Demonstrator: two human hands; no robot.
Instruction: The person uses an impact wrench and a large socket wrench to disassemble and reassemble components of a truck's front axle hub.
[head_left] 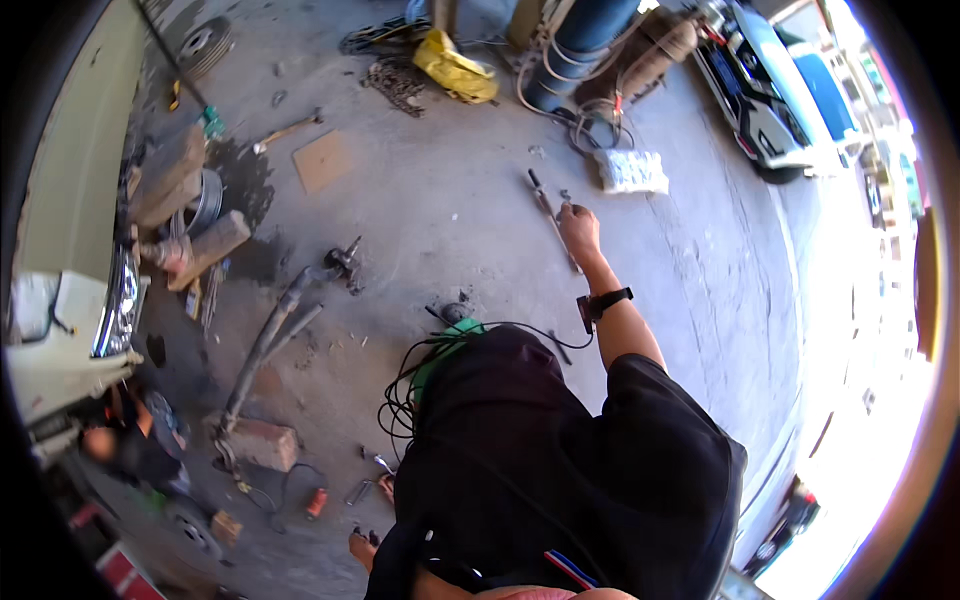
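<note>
My right hand, with a dark band on the wrist, reaches forward over the floor, its fingers curled together. A small dark piece shows at the fingertips; its kind is unclear. Just beside and under this hand is a long metal bar with a dark grip; whether the hand touches it I cannot tell. My left hand is low by my side, mostly cut off by my dark clothing. Its darkened fingertips look apart, with nothing visible in them. A long axle shaft with a jointed end rests on a block to the left.
Black cable loops beside a green thing near my body. Ahead are gas cylinders, a yellow bag, cardboard and a clear-wrapped bundle. A hammer lies farther left. A person crouches by the pale vehicle.
</note>
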